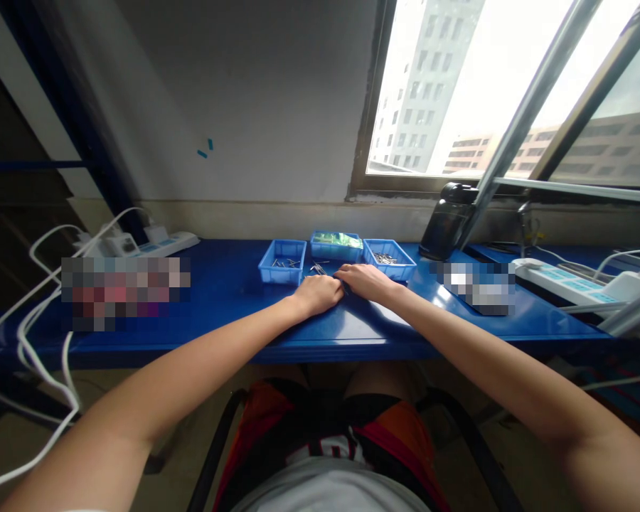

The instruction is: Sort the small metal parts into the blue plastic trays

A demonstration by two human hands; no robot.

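Note:
My left hand (320, 294) rests low over the blue tabletop, its fingers curled closed. Close beside it, my right hand (369, 280) bends down with its fingertips pressed together near the left fingers. A small dark piece seems to sit between the two hands, too small and hidden to name. Just beyond my left hand lies a little heap of thin metal pieces (318, 268). The left blue bin (265, 274) contains a few thin metal pieces. In the right blue bin (405, 272) is a pile of small metal pieces (385, 258).
Behind the hands, a blue bin (320, 253) holds a green plastic packet (337, 240). A black bottle (444, 224) stands at the back right. Power strips (565, 284) and white cables (37, 355) lie at both sides. Two blurred-out patches cover parts of the table.

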